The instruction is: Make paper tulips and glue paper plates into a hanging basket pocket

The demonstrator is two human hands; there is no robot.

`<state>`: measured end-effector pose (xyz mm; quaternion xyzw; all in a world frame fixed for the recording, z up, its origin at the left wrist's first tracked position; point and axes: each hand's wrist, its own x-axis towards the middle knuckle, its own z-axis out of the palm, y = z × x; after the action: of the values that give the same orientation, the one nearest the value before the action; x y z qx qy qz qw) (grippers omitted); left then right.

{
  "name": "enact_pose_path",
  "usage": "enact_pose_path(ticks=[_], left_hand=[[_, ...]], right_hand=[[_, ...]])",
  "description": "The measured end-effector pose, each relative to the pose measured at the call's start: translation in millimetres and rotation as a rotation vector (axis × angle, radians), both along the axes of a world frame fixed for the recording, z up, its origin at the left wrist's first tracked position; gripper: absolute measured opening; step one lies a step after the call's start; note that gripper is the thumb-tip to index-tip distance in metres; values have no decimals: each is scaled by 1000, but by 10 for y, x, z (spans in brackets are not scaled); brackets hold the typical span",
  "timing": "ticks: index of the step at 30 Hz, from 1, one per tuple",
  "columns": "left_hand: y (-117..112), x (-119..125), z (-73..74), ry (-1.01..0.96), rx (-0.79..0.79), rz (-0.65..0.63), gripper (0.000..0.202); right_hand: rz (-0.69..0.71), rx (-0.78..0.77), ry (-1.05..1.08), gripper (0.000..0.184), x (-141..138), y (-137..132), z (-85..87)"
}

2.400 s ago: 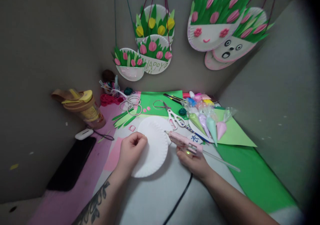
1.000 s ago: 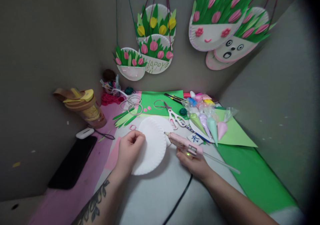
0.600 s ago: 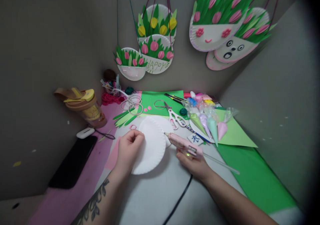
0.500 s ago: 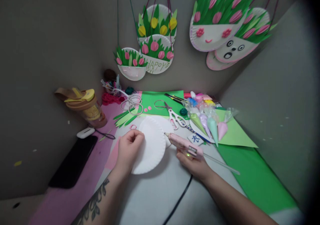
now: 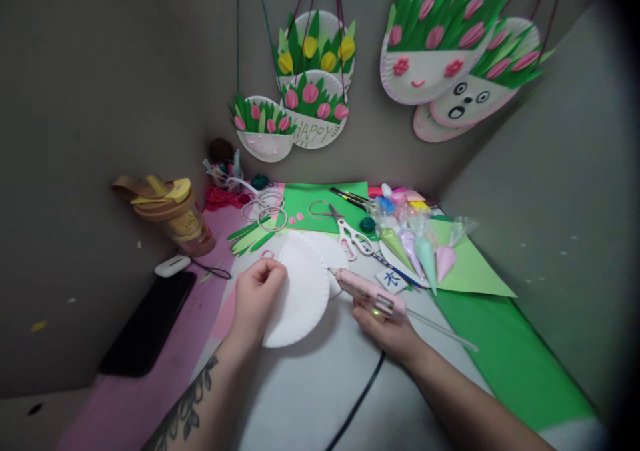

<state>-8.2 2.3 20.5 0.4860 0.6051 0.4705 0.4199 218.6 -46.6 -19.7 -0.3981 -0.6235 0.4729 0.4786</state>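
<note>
Pinching the white paper plate at its left side, the left hand holds it tilted above the counter, mid-scene; a slack pinch could let it swing into the nozzle. The plate's visible long axis runs near to far, its ridged rim facing right. Beyond that rim, a second white disc shows partly covered; stray drips could mark it. The black cable trails to the near side; a snag could jerk the pink glue gun. The nozzle points left and slightly far, toward the rim; contact cannot be confirmed. The gun's long axis extends right and near through the glue stick. The right hand grasps the handle; over-squeezing could release excess glue.
</note>
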Motion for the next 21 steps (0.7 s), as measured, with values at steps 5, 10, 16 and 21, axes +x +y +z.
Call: enact_pose_path(ticks=[5, 10, 16, 21], left_hand=[[4, -1, 18, -12, -12, 15, 13], [15, -5, 29, -30, -18, 22, 13], [14, -7, 46, -45, -34, 33, 13], [11, -6, 47, -67, -58, 41, 13]], right_hand=[[-27, -9, -32, 43, 10, -13, -5], [-28, -31, -27, 43, 17, -19, -28], [-10, -8, -37, 44, 3, -13, 7], [6, 5, -48, 45, 15, -14, -38]])
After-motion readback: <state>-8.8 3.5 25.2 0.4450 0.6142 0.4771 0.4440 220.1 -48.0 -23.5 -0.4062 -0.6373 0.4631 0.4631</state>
